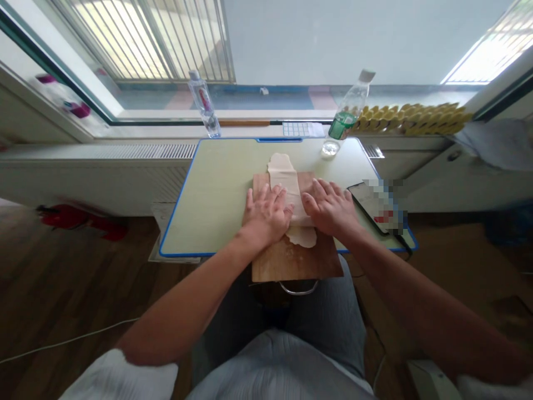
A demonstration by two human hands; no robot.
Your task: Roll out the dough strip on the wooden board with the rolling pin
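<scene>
A long, thin sheet of pale dough (pixel 287 180) lies over a wooden cutting board (pixel 297 264). Its far end hangs past the board onto the table, and a rounded end shows nearer to me below a crosswise edge. My left hand (pixel 268 214) rests palm down with fingers stretched, on the board and the dough's left side. On the other side, my right hand (pixel 331 205) lies flat, its thumb side touching the dough's right edge. Both hands look open, and neither grips anything. What lies under the palms is hidden.
The board sits on a small blue-edged table (pixel 220 189) and juts over its near edge. A phone (pixel 372 205) with a cable lies at the right. Bottles stand behind: one clear (pixel 204 105), one green-labelled (pixel 345 119). A yellow ridged object (pixel 412 118) lies on the sill.
</scene>
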